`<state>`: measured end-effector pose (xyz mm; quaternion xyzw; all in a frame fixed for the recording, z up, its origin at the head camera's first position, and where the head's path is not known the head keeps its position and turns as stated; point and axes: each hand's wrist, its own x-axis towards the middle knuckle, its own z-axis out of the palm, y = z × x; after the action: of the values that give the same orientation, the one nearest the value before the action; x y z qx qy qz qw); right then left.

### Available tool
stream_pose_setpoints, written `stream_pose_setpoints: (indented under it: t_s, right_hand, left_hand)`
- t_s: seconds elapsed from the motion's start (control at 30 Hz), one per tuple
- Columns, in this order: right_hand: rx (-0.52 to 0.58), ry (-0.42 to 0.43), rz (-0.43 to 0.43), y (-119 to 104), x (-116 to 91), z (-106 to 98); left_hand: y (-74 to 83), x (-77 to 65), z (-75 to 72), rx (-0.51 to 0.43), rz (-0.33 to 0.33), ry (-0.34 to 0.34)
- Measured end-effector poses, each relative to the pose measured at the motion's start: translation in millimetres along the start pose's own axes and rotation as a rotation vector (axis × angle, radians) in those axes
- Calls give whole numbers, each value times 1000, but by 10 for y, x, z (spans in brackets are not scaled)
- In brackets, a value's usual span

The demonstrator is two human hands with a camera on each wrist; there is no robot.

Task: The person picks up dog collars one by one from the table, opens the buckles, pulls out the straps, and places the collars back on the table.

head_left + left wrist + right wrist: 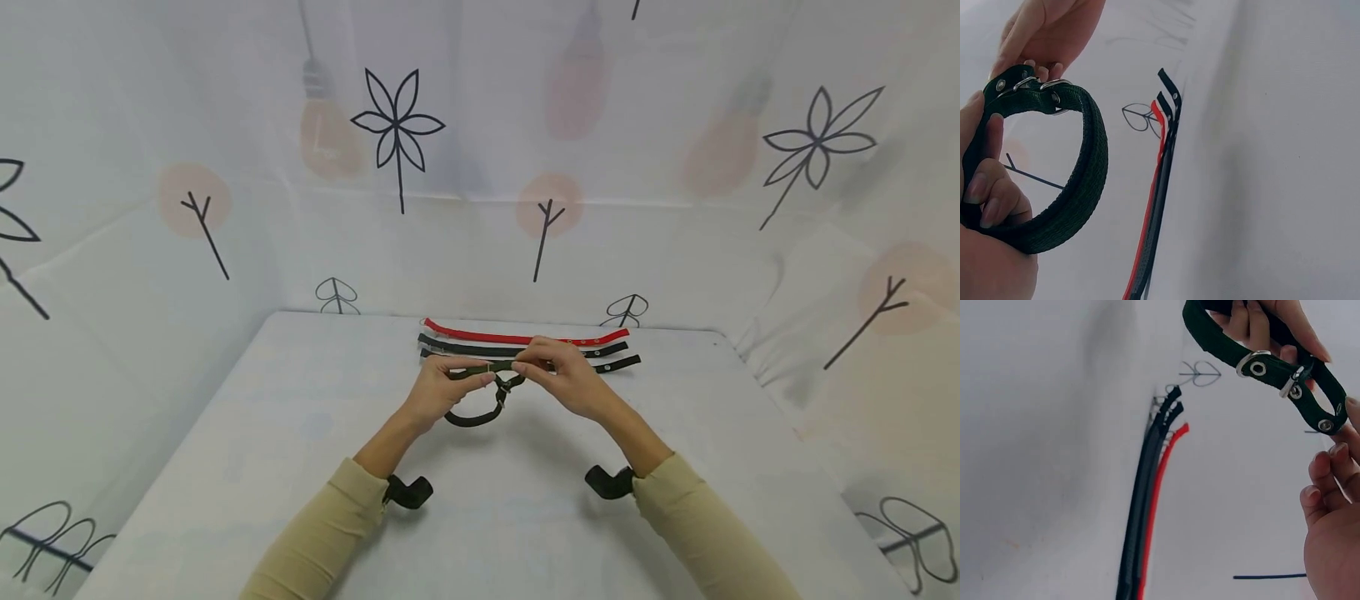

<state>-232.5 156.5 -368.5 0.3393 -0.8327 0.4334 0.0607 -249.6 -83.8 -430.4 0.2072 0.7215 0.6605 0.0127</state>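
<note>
A dark green collar (472, 421), bent into a loop with a metal buckle and ring, is held up over the white table between both hands. My left hand (435, 390) grips its band, the fingers passing inside the loop in the left wrist view, where the band (1096, 165) curves away. My right hand (566, 379) pinches the strap end by the eyelets, beside the buckle (1296, 381). That end stands off from the band as a small second loop in the right wrist view.
Behind the hands a red collar (487, 336) and two black collars (617, 349) (621, 365) lie side by side on the white table (315, 500), near its far edge. A patterned white cloth (480, 250) hangs behind. Black wrist mounts (409, 492) stick out from both sleeves.
</note>
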Motion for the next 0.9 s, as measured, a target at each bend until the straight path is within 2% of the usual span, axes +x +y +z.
stream_pose_setpoints:
  t_s: [0.07,0.37,0.67,0.9]
  right_hand:
    - [4,-6,5,-59,0,-9]
    - [15,-35,19,-86,19,2]
    - [-11,9,-7,-51,16,-34]
    - [-15,-19,7,232,33,13]
  left_hand:
    - [-59,16,-8,3,11,-5]
    - [-50,19,38,4,32,-44]
    - [-26,26,26,0,28,-26]
    - [-35,12,10,1,32,-64]
